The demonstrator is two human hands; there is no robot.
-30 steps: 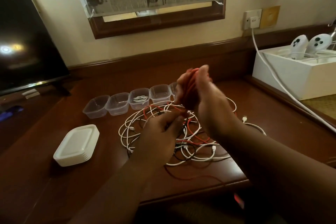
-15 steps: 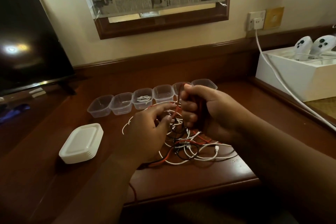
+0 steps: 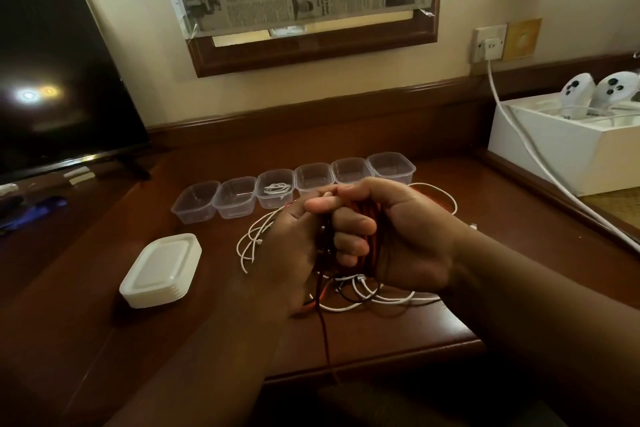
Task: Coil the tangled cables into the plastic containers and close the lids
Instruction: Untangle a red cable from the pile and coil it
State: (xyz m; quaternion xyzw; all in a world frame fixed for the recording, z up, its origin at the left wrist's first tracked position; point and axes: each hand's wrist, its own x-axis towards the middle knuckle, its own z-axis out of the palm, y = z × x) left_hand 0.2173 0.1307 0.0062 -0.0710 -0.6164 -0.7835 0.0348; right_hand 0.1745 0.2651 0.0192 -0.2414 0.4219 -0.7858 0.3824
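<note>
My right hand (image 3: 391, 232) grips a coil of red cable (image 3: 367, 218) wound round its fingers, just above the cable pile. My left hand (image 3: 294, 253) is pressed against it and pinches the red cable's loose end, whose tail (image 3: 323, 329) hangs over the desk's front edge. Under both hands lies a tangle of white, black and red cables (image 3: 360, 295). Behind them stands a row of several clear plastic containers (image 3: 235, 198); the third from the left holds a coiled white cable (image 3: 277, 189). A stack of white lids (image 3: 161, 270) sits to the left.
A dark television (image 3: 52, 80) stands at the back left. At the right, a white box (image 3: 568, 149) holds two white controllers, and a white power lead (image 3: 533, 152) runs from the wall socket across it. The wooden desk's front edge (image 3: 381, 357) is close below my hands.
My right hand has come down from chest height with the red coil to just above the pile. My left hand has moved in against it, and the red tail now hangs over the desk edge.
</note>
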